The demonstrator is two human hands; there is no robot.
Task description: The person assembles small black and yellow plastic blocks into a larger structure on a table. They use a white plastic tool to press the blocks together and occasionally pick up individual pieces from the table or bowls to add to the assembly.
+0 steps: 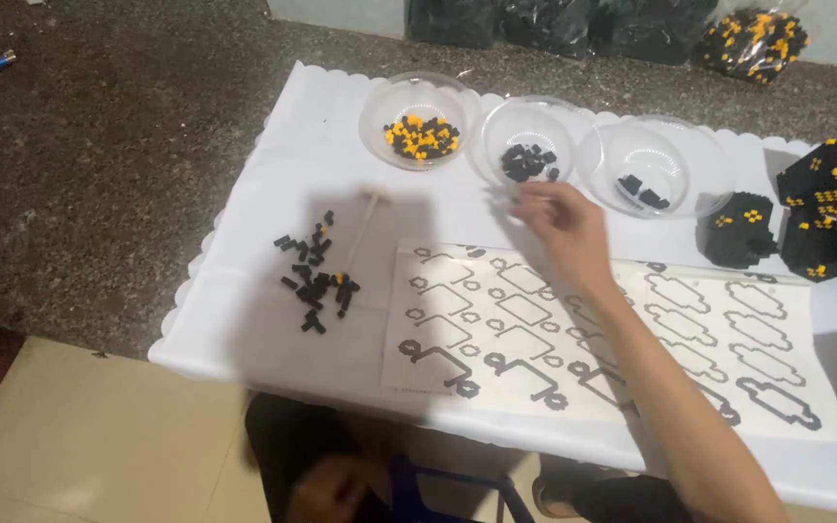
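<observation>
My right hand (559,218) reaches across the table and hovers just in front of the middle clear bowl (496,121), which holds small black pieces (527,160). Its fingers are drawn together and blurred, so I cannot tell whether they pinch a piece. Below the arm lies a white sheet (535,329) printed with black outline shapes. My left hand (326,489) is low, beneath the table's front edge, dark and blurred. The left bowl (380,102) holds yellow and black pieces (420,138). The right bowl (704,160) holds a few black pieces (643,191).
A loose heap of small black pieces (317,276) and a thin pale stick (362,230) lie on the white scalloped tablecloth (254,320) at the left. Built black-and-yellow block shapes (821,208) stand at the right edge. Bags of pieces (753,39) sit on the floor beyond.
</observation>
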